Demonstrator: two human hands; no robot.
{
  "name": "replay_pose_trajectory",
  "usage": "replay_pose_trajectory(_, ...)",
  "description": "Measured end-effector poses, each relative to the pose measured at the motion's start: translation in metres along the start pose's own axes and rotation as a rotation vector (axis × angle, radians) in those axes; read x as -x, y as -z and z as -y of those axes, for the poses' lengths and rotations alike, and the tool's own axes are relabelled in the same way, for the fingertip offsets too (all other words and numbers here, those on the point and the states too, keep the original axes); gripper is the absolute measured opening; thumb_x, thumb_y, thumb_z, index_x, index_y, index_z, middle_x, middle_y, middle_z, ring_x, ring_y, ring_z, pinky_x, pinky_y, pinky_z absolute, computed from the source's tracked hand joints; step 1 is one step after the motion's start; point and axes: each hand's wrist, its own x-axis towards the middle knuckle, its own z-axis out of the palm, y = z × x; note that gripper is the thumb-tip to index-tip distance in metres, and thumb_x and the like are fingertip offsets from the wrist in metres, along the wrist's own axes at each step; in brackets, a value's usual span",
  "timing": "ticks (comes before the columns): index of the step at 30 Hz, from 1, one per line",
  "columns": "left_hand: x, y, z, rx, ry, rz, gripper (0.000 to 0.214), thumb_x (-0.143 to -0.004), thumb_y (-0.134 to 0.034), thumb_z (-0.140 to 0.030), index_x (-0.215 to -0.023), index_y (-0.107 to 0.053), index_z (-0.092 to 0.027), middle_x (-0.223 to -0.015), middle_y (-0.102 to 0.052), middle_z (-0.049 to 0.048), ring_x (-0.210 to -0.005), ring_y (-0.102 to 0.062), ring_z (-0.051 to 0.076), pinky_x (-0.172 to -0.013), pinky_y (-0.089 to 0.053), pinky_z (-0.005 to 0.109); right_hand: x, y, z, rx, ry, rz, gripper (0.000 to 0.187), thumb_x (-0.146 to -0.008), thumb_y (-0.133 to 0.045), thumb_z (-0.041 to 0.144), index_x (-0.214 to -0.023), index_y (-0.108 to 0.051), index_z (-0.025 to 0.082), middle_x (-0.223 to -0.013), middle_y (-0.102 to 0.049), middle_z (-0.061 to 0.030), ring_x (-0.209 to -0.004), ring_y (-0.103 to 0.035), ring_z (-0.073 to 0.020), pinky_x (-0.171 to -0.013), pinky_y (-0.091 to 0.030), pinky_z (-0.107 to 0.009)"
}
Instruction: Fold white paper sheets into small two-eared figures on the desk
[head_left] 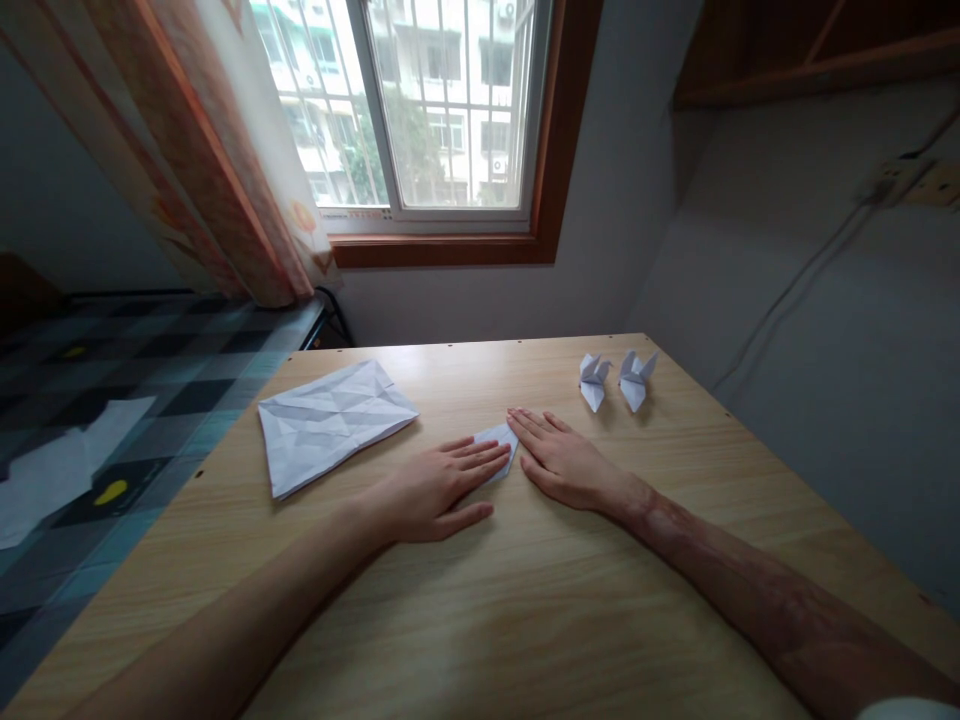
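Note:
My left hand (433, 487) lies flat on the wooden table (525, 620), fingers stretched out over a small folded white paper (496, 439). My right hand (564, 460) rests flat beside it, fingers together and extended, its fingertips touching the paper's right edge. Most of the folded paper is covered by my left fingers. A larger creased white sheet (330, 420) lies to the left of my left hand. Two small folded paper figures (594, 380) (635, 378) stand at the far right of the table, apart from both hands.
A window with a wooden frame (450, 245) and a patterned curtain (225, 180) is behind the table. A bed with a checked cover (112, 400) and a white sheet on it stands to the left. A cable (795, 290) runs along the right wall.

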Motion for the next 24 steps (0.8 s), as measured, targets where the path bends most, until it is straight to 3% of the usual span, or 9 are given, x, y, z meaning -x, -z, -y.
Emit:
replay_pose_trajectory(4,0.0002,0.0023,-0.0001,0.021,-0.007,0.05,0.081,-0.11,-0.062,-0.052,-0.178,-0.032,-0.022,-0.177,-0.041,0.0164,-0.164,-0.045,0.034,-0.137,-0.036,0.054,-0.0007,-0.0029,-0.0016,0.024,-0.027,-0.023,0.067,-0.113,-0.039,0.033,-0.177,-0.033,0.013,-0.183,-0.031,-0.014,-0.172,-0.029,-0.0261,-0.142,-0.023,-0.053)
replay_pose_trajectory(14,0.0016,-0.0009,0.0076,0.042,-0.022,-0.108,0.055,-0.107,-0.066,-0.045,-0.157,-0.066,-0.021,-0.155,-0.069,0.0147,-0.139,-0.072,0.032,-0.124,-0.056,0.046,0.0005,-0.0028,-0.0002,0.053,-0.05,-0.054,0.067,-0.112,-0.041,0.033,-0.176,-0.035,0.012,-0.182,-0.033,-0.016,-0.171,-0.031,-0.0291,-0.141,-0.023,-0.057)
replay_pose_trajectory(19,0.001,0.0014,0.003,-0.013,-0.046,-0.091,0.054,-0.107,-0.067,-0.05,-0.152,-0.069,-0.021,-0.158,-0.067,0.016,-0.14,-0.071,0.035,-0.124,-0.055,0.051,0.0014,0.0016,0.0004,0.012,0.06,-0.003,0.063,-0.115,-0.039,0.031,-0.177,-0.034,0.019,-0.183,-0.032,-0.0107,-0.174,-0.024,-0.0273,-0.142,-0.02,-0.057)
replay_pose_trajectory(24,-0.0005,0.0,0.0002,-0.018,-0.053,-0.109,0.063,-0.104,-0.07,-0.054,-0.156,-0.066,-0.02,-0.159,-0.066,0.0183,-0.14,-0.071,0.036,-0.122,-0.056,0.052,0.0024,0.0018,-0.0011,-0.03,0.129,0.04,0.062,-0.117,-0.037,0.03,-0.178,-0.031,0.022,-0.185,-0.029,-0.0092,-0.173,-0.026,-0.0251,-0.142,-0.02,-0.055)
